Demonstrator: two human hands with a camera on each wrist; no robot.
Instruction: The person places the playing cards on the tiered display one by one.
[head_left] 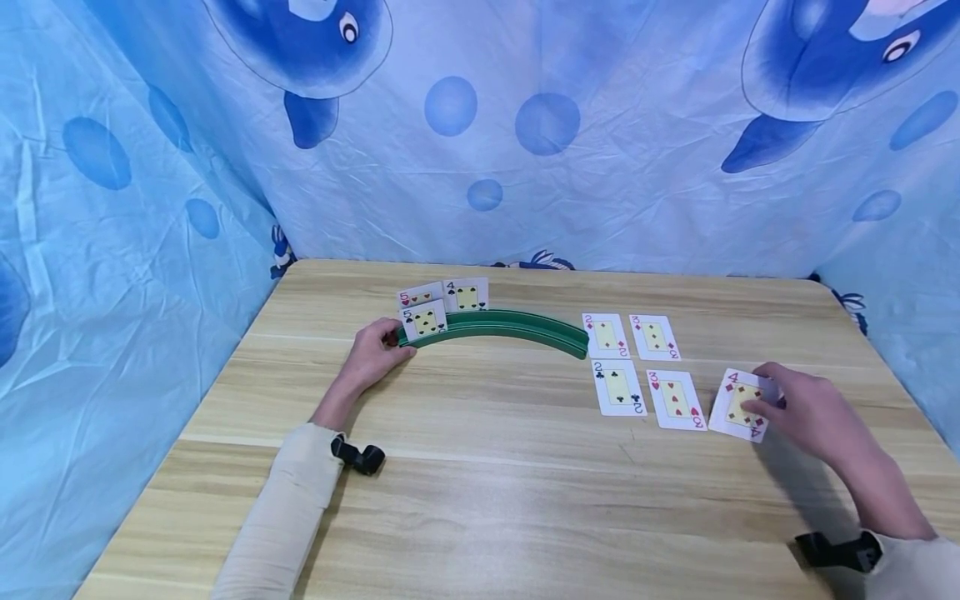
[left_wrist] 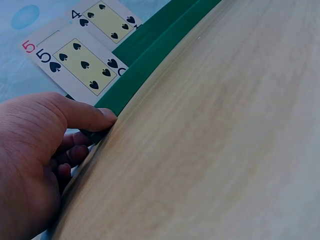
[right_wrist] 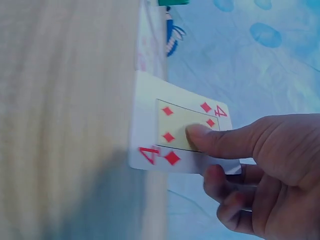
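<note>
A curved green card holder (head_left: 517,327) lies on the table, and my left hand (head_left: 375,354) pinches its left end, thumb along the front edge in the left wrist view. Upright in the holder's left part are the five of spades (left_wrist: 82,65), a red five (head_left: 420,295) partly hidden behind it, and the four of spades (head_left: 467,295). At the right, my right hand (head_left: 813,412) pinches the four of diamonds (right_wrist: 175,122), thumb on its face and fingers behind. The card is tilted, its lower edge at the tabletop. Left of it lies the three of hearts (head_left: 677,400).
Face up by the holder's right end lie the two of diamonds (head_left: 606,336), the three of diamonds (head_left: 654,337) and the two of clubs (head_left: 618,387). A blue patterned curtain (head_left: 510,208) hangs behind and beside the wooden table (head_left: 480,500).
</note>
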